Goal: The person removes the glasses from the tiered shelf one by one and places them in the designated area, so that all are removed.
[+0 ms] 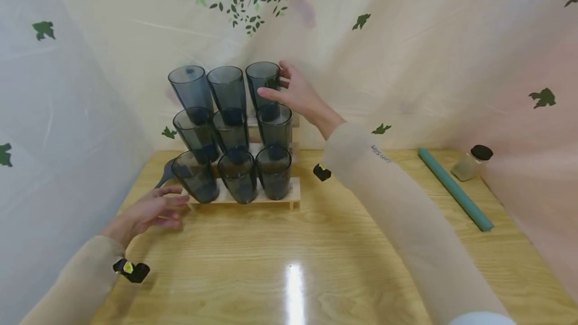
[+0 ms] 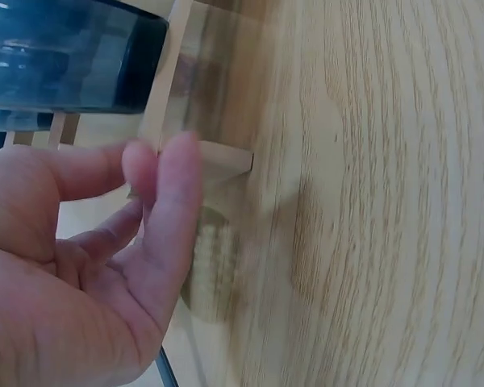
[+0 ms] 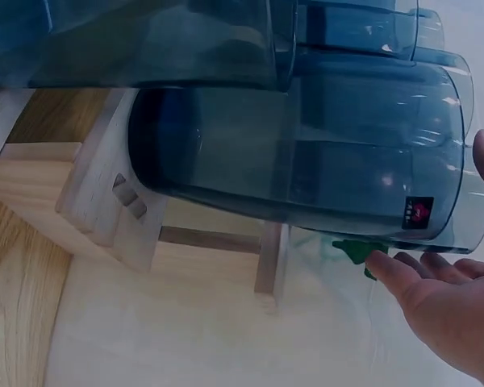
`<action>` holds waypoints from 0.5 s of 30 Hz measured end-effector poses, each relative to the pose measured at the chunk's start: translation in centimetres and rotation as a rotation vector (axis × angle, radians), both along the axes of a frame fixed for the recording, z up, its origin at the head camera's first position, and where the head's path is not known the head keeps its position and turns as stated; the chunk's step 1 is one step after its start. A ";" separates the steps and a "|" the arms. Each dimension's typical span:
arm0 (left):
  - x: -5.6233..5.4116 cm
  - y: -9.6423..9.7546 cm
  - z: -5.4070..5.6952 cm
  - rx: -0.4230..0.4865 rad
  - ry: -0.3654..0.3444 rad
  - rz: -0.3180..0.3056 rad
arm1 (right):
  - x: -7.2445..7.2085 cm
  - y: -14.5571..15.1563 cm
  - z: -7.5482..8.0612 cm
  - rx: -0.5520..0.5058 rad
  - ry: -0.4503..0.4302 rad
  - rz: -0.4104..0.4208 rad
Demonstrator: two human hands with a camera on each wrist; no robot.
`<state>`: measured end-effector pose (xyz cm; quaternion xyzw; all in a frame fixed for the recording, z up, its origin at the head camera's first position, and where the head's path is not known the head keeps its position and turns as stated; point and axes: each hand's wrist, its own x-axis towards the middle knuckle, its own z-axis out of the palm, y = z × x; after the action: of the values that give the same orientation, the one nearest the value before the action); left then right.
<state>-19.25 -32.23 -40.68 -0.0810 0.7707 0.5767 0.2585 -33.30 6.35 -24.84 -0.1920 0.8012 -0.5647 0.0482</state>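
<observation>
Several tinted blue-grey drinking glasses (image 1: 237, 177) stand in three rows on a stepped wooden rack (image 1: 295, 188). My right hand (image 1: 295, 89) is spread at the rim of the top-row right glass (image 1: 263, 76), thumb in front and fingers on its far right side. In the right wrist view, its fingertips (image 3: 381, 262) lie close to the rims, and a glass with a small dark label (image 3: 418, 212) shows nearby. My left hand (image 1: 151, 212) is beside the rack's lower left corner, fingers loosely bent. Its fingertips (image 2: 181, 149) overlap the rack's end (image 2: 226, 157) in the left wrist view.
A dark blue paddle-shaped thing (image 1: 166, 172) lies behind the rack's left side. A pale, bumpy yellowish thing (image 2: 212, 266) shows past the left fingers. On the table's right are a teal rod (image 1: 455, 189) and a black-lidded jar (image 1: 471, 163). A leaf-patterned curtain (image 1: 384, 64) hangs behind.
</observation>
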 end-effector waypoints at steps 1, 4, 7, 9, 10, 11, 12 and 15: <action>0.0 0.1 -0.1 -0.006 0.005 0.001 | -0.1 -0.1 -0.1 -0.001 0.000 -0.005; 0.0 0.1 -0.2 -0.016 0.023 -0.003 | -0.4 -0.5 -0.4 -0.007 -0.003 -0.017; 0.0 0.0 -0.3 -0.015 0.043 -0.021 | -0.6 -0.6 -0.6 -0.008 -0.006 -0.028; 0.0 0.0 -0.3 -0.014 0.051 -0.029 | -0.7 -0.7 -0.7 -0.009 -0.009 -0.037; 0.0 0.0 -0.3 -0.013 0.056 -0.032 | -0.8 -0.7 -0.7 -0.006 -0.009 -0.042; 0.0 0.0 -0.3 -0.012 0.061 -0.036 | -0.8 -0.7 -0.7 -0.005 -0.008 -0.045; 0.0 0.0 -0.3 -0.013 0.067 -0.043 | -0.8 -0.7 -0.8 -0.002 -0.005 -0.047; 0.0 -0.1 -0.3 -0.010 0.069 -0.046 | -1.0 -0.8 -0.8 0.004 0.004 -0.046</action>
<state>-19.29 -32.28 -41.01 -0.0448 0.7836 0.5693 0.2446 -34.28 5.55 -25.64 -0.1744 0.8065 -0.5639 0.0340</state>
